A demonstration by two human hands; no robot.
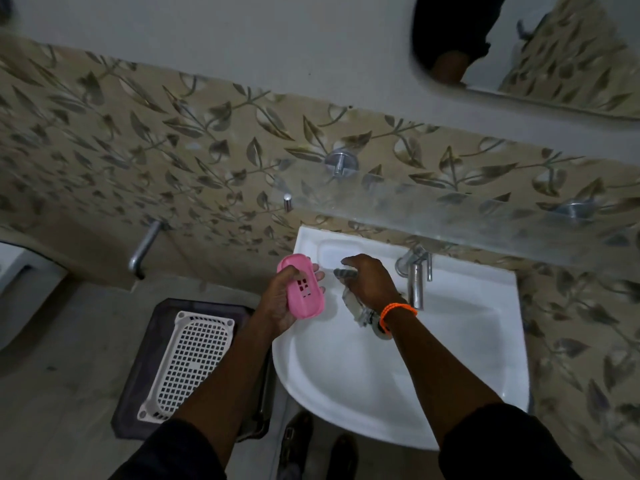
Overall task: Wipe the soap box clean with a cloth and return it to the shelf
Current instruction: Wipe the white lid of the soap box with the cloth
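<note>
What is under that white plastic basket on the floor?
The white basket lies on a dark tray, whose rim shows around it. The person's left forearm covers their right edge.

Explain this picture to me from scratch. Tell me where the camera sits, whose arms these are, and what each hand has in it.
There is no machine here. The one picture comes from a wide-angle camera worn on a person's head, looking down at their own two bare arms in a bathroom.

The left hand grips a pink soap box, whose slotted side faces the camera. The right hand, with an orange band at the wrist, holds a grey cloth that hangs down from it. Cloth and box are close but apart.

Both hands are above a white washbasin with a metal tap. Over the basin a glass shelf is fixed to the leaf-patterned wall. On the floor to the left lies a white plastic grid on a dark mat.
</note>
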